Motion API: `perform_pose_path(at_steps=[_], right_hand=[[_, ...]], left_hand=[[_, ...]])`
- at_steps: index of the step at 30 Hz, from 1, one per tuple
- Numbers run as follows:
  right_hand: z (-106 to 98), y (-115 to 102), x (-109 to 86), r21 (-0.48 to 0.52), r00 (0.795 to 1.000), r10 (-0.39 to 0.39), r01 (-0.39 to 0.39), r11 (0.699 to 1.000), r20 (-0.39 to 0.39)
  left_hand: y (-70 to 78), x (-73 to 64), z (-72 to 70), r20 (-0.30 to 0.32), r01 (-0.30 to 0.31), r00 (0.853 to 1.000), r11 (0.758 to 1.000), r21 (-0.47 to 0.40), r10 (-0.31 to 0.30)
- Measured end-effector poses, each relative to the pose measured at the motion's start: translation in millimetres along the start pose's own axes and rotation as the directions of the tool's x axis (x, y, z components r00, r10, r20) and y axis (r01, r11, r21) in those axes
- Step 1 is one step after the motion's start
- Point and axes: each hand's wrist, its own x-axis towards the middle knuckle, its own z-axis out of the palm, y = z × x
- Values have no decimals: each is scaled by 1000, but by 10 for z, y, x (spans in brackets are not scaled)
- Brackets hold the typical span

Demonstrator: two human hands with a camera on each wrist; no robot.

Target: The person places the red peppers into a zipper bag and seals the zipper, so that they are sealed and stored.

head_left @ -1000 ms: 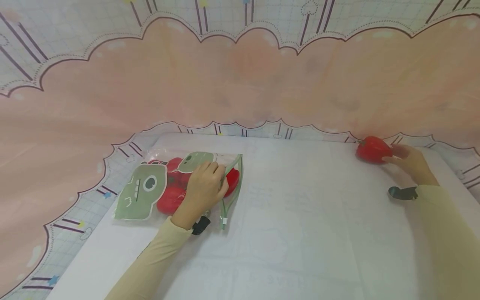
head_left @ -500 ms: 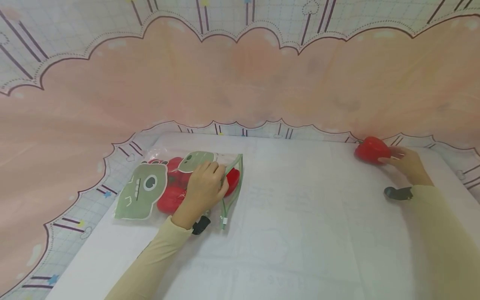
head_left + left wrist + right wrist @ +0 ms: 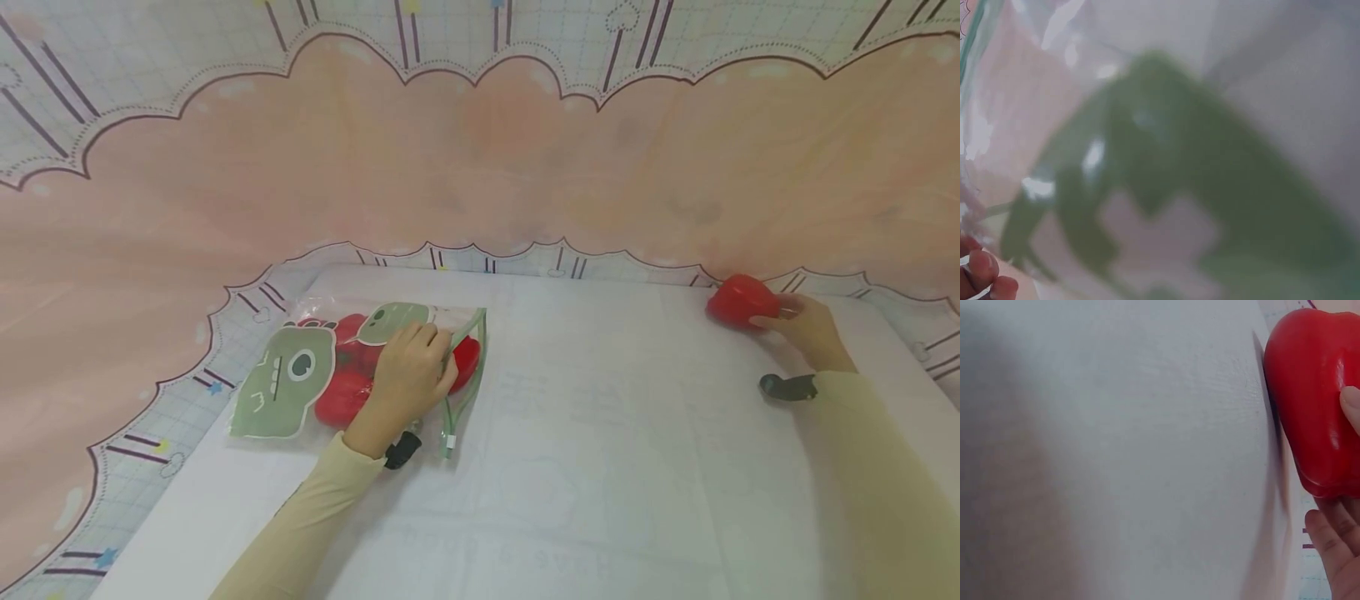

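Observation:
My left hand [image 3: 408, 375] grips the clear zip bag [image 3: 281, 392] near its green-edged opening, fingers curled into the plastic. The bag lies flat and carries a green cartoon print. Several red vegetables [image 3: 343, 398] show through it, and another red piece [image 3: 467, 360] sits by the opening. In the left wrist view, the green print [image 3: 1210, 150] fills most of the frame, with fingertips [image 3: 984, 267] at the lower left. Far right, my right hand [image 3: 808, 327] holds a red bell pepper [image 3: 741, 302] at the table's back edge, thumb [image 3: 1352, 403] on its side and the other fingers beneath.
A white cover [image 3: 585, 433] spreads over the table between the hands. Behind it hangs a peach and white patterned cloth [image 3: 525, 167], which also borders the left side. Black wrist cameras [image 3: 786, 387] sit at both cuffs.
My right hand has shifted slightly left, and the bell pepper has moved and turned a little with it, its stem no longer showing. The left hand and bag stay in place.

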Motion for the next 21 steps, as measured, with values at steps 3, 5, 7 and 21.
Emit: perform_pose_path(at_steps=[3,5,7,21], right_hand=[[19,15,-6,-4,1000,-15,15,1000,-14],[30,19,-18,3,999,-34,34,999,-22],[37,14,-37,12,998,-52,53,999,-28],[73,-282,-262,50,982,-181,184,982,-49]], left_hand=[[2,-2,0,3,0,1000,1000,0,0],[4,-2,0,5,-1,1000,1000,4,1],[8,-1,-1,8,-2,1000,1000,8,2],[26,9,-26,34,4,999,1000,21,-4]])
